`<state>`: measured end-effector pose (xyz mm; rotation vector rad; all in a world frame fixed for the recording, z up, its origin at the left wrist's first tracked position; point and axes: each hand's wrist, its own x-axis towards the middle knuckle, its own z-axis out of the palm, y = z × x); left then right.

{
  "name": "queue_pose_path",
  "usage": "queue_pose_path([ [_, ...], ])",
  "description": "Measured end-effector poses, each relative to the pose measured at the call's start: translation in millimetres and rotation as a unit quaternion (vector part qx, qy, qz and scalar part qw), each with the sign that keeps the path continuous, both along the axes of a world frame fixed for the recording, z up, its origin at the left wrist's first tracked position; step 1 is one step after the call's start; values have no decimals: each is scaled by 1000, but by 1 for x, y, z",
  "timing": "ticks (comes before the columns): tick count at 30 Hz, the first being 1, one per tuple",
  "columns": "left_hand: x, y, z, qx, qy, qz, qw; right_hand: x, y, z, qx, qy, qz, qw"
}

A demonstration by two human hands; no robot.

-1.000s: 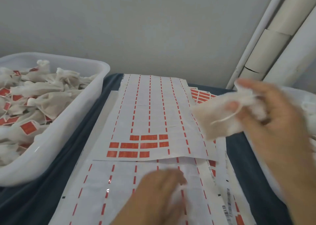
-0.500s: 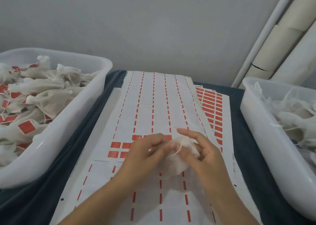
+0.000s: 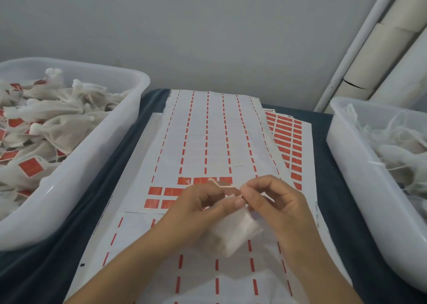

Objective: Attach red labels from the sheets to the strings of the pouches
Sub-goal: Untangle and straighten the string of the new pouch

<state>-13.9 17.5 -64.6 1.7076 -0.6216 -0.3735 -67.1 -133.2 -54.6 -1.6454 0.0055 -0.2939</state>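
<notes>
Left hand (image 3: 203,202): grip closed, thumb and fingers pinching a pale string (image 3: 227,186) just above the centre of the surface (image 3: 129,160). Right hand (image 3: 275,202): grip closed on the other end of the same string, fingertips nearly touching those of the left. Pouch (image 3: 233,232): white, translucent, hanging from the string below and between both hands, over the near label sheet (image 3: 143,246), which shows mostly bare backing with red dashes. Upper label sheet (image 3: 208,137): overlapping the near one, stripped but for a few rows of red labels (image 3: 154,191) just beyond the left hand. Third sheet (image 3: 288,137): tucked under the right edge, packed with red labels. Left tub (image 3: 97,155): white plastic, on the dark-covered surface, heaped with pouches carrying red labels. Right tub (image 3: 346,155): white plastic, holding pouches with loose strings, apparently unlabelled, though blurred at the frame edge. Pale pipes (image 3: 369,49): leaning at the wall, top right.
</notes>
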Motion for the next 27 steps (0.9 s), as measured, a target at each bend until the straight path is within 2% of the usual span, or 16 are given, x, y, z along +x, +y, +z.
queue_pose_path([
  [3, -1, 3, 5, -25, 68, -39, 997, 0, 1, 0, -1, 2, 14, 1000],
  [5, -3, 4, 5, -14, 81, -63, 995, -1, -1, 0, 17, 8, 10, 1000],
  [9, -6, -2, 8, 33, 3, -108, 994, -3, -7, -2, 90, 8, -55, 994],
  [11, -6, -4, 9, 45, -43, -107, 992, -3, -6, 0, 112, 9, -50, 992],
  [13, -8, -5, 7, 38, -68, -49, 996, -2, -4, 2, 140, 5, -32, 990],
  [16, -10, 1, 3, -30, -108, 108, 988, -2, -6, 4, 141, -18, -33, 989],
  [17, -10, 5, 4, -64, -85, 105, 989, -2, -7, 6, 129, -24, -34, 991],
  [18, -11, 8, 6, -81, -25, 52, 995, -2, -6, 6, 120, -31, -31, 992],
  [19, -13, 9, 11, -76, 62, -41, 994, -3, -5, 8, 116, -37, -25, 992],
  [21, -14, 7, 15, -20, 214, -203, 955, -6, -3, 10, 106, -49, -9, 993],
  [22, -12, 6, 14, 0, 258, -232, 938, -7, -2, 11, 96, -56, 1, 994],
  [24, -6, 4, 14, -9, 305, -208, 929, -11, 1, 14, 79, -73, 37, 994],
  [27, -2, 8, 15, -61, 295, -145, 942, -14, 5, 17, 39, -104, 108, 988],
])
